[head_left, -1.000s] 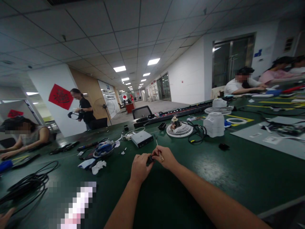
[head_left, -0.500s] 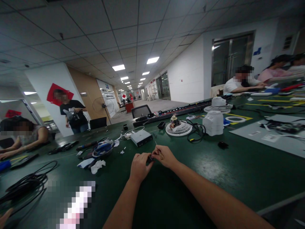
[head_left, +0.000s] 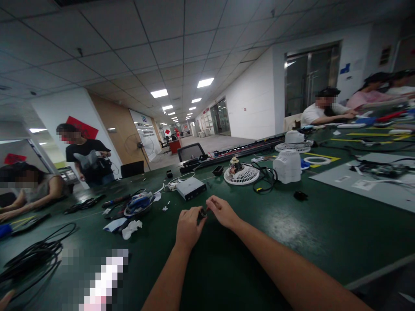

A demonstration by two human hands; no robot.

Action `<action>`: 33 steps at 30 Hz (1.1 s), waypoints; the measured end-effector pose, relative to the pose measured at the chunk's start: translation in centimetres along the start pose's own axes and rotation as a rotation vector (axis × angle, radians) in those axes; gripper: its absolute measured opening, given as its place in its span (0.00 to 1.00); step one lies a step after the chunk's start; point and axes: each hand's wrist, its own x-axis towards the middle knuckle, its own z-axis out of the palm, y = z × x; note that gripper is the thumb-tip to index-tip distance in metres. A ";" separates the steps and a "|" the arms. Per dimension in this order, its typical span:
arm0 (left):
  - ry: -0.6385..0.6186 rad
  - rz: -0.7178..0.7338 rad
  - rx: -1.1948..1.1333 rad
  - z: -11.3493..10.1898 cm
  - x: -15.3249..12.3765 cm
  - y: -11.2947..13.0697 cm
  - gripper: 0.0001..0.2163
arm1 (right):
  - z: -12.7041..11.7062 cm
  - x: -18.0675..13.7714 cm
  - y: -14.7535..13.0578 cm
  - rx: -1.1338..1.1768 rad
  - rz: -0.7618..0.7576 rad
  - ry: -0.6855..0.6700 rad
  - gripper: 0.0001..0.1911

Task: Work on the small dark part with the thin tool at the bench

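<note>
My left hand (head_left: 189, 226) is closed around a small dark round part (head_left: 202, 213), pinched between thumb and fingers above the green table. Just right of it is my right hand (head_left: 223, 211), its thumb and fingertips pressed together. Whatever sits in that pinch is too small and dark to make out. A narrow gap separates the right fingertips from the dark part. Beyond both hands lies a silver-grey box like a disc drive (head_left: 191, 188). Farther right, a white fan grille (head_left: 241, 175) carries an exposed motor.
A white plastic housing (head_left: 287, 167) stands to the right, with a small black piece (head_left: 301, 195) in front. Crumpled white tissue (head_left: 132, 229) and a coiled black cable (head_left: 32, 255) lie left. A grey sheet (head_left: 330, 177) bears electronics at far right. Other people sit or stand around.
My right hand has drawn slightly away from the dark part, and the thin stick seen at its fingers no longer shows clearly. The standing person at left has turned and shifted left.
</note>
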 end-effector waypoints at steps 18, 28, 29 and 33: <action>0.005 -0.051 -0.006 -0.3 0.1 0.1 0.09 | 0.6 0.0 -0.5 0.289 0.085 -0.010 0.30; 0.003 -0.039 -0.004 -0.4 0.1 0.3 0.09 | 0.3 0.0 -0.7 0.296 0.088 0.002 0.30; 0.003 -0.038 -0.004 -0.4 0.1 0.3 0.09 | 0.3 -0.1 -0.8 0.305 0.082 0.008 0.29; -0.001 -0.021 0.003 -0.3 0.1 0.3 0.10 | 0.3 -0.1 -1.0 0.229 0.094 0.062 0.28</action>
